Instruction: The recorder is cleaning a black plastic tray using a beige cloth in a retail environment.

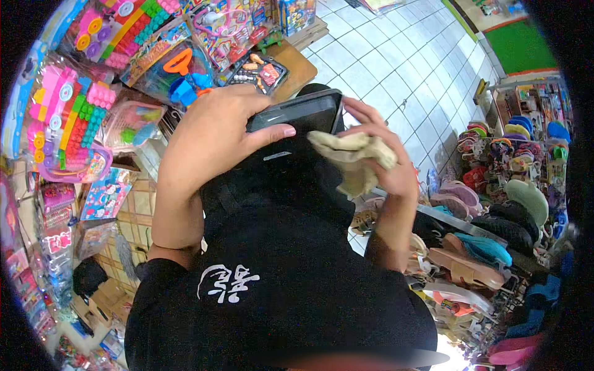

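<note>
My left hand (218, 120) grips the left end of a black rectangular tray-like case (301, 111), with the thumb along its near side. The case is tilted, and its upper face looks glossy. At its right end is my right hand (385, 148), with a crumpled beige cloth (357, 155) bunched in the fingers. Those fingertips reach the case's right edge; blur hides whether they press on it. Both hands are held out in front of my black shirt (297, 278).
A wooden tabletop (297, 69) holds a packaged toy food set (262, 72). Bagged toy building blocks (74, 116) and a toy pack with an orange handle (178, 62) hang at left. Racks of sandals (468, 264) stand close on the right. White floor tiles (385, 51) lie ahead.
</note>
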`<state>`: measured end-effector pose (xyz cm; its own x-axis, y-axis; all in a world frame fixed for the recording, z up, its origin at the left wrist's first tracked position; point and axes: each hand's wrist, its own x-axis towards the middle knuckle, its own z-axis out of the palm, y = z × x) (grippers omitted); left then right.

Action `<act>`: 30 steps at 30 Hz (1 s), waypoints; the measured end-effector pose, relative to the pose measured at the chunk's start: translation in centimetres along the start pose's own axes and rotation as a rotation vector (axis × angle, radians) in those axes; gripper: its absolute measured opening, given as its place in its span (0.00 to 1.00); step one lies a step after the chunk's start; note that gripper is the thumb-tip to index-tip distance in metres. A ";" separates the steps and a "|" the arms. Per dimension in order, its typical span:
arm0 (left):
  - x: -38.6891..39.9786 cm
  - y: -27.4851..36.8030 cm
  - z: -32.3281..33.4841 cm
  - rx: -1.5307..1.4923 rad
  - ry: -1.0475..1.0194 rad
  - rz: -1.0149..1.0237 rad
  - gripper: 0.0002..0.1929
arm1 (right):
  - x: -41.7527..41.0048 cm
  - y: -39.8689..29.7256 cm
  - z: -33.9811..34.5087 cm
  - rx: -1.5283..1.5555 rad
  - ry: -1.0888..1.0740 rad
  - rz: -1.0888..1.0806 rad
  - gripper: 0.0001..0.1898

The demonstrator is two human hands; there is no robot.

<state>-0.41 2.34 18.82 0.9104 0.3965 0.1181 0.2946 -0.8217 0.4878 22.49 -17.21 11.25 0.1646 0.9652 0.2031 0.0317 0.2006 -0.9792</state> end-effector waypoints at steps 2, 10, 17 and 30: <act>-0.2 0.2 0.0 -0.012 -0.044 -0.058 0.22 | -0.6 -3.9 -0.5 -0.029 0.067 0.071 0.21; -0.5 1.5 0.4 -0.014 -0.077 -0.085 0.17 | 1.5 -9.6 5.4 -1.321 -0.028 -0.327 0.22; -0.9 1.8 0.6 0.050 -0.035 -0.079 0.17 | 1.9 -9.4 6.8 -1.385 -0.103 -0.342 0.23; -1.1 2.7 0.8 0.086 -0.007 -0.025 0.15 | 2.2 -9.4 7.6 -1.336 -0.126 -0.359 0.23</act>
<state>-0.37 -0.70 19.29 0.9042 0.4151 0.1009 0.3410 -0.8437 0.4146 15.06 -15.66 20.90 -0.1401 0.9182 0.3706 0.9731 0.1967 -0.1196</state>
